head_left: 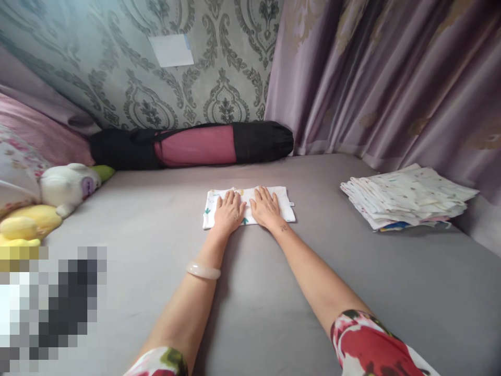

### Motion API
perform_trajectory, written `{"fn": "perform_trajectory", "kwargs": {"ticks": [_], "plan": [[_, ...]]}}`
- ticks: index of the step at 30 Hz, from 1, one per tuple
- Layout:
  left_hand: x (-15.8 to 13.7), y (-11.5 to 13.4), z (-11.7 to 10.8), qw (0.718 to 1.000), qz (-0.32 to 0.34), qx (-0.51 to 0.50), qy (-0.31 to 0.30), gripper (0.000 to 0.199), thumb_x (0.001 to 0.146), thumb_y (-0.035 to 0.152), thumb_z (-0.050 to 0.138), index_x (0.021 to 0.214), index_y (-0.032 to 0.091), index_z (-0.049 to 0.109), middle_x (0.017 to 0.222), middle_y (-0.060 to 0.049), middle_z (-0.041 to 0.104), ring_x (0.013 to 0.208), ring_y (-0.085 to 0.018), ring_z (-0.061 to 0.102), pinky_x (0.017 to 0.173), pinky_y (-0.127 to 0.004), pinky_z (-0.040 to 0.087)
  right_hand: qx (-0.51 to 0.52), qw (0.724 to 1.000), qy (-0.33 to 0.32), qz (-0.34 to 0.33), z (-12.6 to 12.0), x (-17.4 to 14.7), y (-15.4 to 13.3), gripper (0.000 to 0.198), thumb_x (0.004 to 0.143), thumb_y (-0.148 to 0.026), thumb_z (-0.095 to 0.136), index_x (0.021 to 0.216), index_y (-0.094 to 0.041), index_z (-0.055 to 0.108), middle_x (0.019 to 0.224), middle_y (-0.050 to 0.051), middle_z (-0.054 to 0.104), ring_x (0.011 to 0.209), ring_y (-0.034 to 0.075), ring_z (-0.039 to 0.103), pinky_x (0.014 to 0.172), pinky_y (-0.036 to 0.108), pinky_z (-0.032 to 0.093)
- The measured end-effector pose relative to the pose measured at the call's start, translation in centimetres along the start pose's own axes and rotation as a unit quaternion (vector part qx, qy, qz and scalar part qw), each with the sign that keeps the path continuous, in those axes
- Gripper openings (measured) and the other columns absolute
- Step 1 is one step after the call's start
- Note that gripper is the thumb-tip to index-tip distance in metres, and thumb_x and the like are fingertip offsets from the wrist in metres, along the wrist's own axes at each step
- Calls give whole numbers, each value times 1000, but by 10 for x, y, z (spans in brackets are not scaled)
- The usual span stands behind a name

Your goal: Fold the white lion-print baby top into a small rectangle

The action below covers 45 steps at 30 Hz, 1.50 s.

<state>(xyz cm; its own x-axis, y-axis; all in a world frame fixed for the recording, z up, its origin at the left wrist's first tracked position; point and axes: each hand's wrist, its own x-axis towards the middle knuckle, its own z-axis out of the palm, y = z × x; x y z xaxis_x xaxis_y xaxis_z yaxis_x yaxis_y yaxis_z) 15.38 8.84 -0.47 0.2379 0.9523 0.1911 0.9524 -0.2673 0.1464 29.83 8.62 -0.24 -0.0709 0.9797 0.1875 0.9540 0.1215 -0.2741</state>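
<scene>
A: Where is the folded cloth point(248, 196) found?
B: Directly beneath the fingers of the left hand point(229, 211) and right hand point(266, 209); its long axis is laid crosswise to them.
A: State of fingers?
B: Extended, slightly spread, laid flat; nothing is gripped. Cloth is touched by both; neither is nearer.

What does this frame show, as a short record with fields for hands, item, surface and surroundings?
Left hand: open, palm down on the folded cloth; pale bangle on that arm
Right hand: open, palm down on the same cloth, beside the left
Item: white, small coloured prints, lying flat
Surface: grey sheet
Right side: stack of cloths
Far side: black-and-pink bag along the patterned wall
Left side: plush toys
</scene>
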Motion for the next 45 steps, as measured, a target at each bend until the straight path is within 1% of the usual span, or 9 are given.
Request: {"fn": "perform_trajectory", "kwargs": {"ticks": [13,18,21,25,30,33,36,40,45], "plan": [[-1,4,-2,1000,7,-6,-12,53,102,36,26,146,9,41,156,-19,36,147,-29,29,118,-53,24,-8,1000,4,-5,2,-1,-1,55,101,-32,29,148,-5,40,157,17,34,147,28,25,120,49,14],[1,7,-7,998,55,-35,10,52,98,23,28,148,7,37,155,-16,39,148,-26,27,122,-47,18,5,998,-16,-64,-2,0,-10,54,101,-28,26,149,-7,39,158,14,33,149,25,23,121,47,9],[2,7,-8,996,54,-63,-26,54,97,18,28,149,9,35,154,-15,41,148,-25,27,122,-47,18,13,995,-33,-93,-1,0,-13,54,101,-26,25,149,-7,39,158,13,34,149,24,23,122,46,8],[3,5,-5,993,35,-93,-63,52,97,19,28,147,12,36,154,-13,41,147,-24,29,120,-48,21,21,995,-44,-88,3,-1,-13,54,100,-25,24,148,-7,41,157,12,37,147,23,27,121,44,13],[5,2,0,993,43,-107,-39,49,96,19,31,144,17,41,152,-12,45,146,-23,32,120,-47,22,6,995,-36,-89,4,-1,-12,54,100,-26,25,148,-9,42,157,10,37,147,22,28,121,42,13],[8,-5,-1,992,44,-119,-13,49,91,11,34,138,16,49,145,-13,53,139,-22,43,116,-43,31,1,996,-31,-89,4,-1,-11,54,100,-27,26,149,-10,41,157,10,38,147,21,28,121,41,13],[10,-21,-6,989,5,-143,30,45,89,10,37,127,16,59,130,-13,64,123,-23,58,105,-37,43,-1,996,-38,-78,4,0,-11,53,100,-27,26,148,-11,41,157,9,37,147,21,28,122,41,12],[12,-52,-14,978,-99,-151,100,34,91,21,43,114,18,68,116,-13,70,112,-26,62,99,-38,46,9,996,-73,-50,0,4,-19,54,100,-27,27,149,-10,40,158,11,35,148,23,26,121,46,14],[9,-79,-19,957,-196,-198,85,31,87,22,47,106,17,71,107,-14,72,103,-26,65,92,-35,47,25,997,-67,-34,2,8,-46,57,100,-30,27,151,-7,35,159,13,32,149,25,22,121,48,13]]}}
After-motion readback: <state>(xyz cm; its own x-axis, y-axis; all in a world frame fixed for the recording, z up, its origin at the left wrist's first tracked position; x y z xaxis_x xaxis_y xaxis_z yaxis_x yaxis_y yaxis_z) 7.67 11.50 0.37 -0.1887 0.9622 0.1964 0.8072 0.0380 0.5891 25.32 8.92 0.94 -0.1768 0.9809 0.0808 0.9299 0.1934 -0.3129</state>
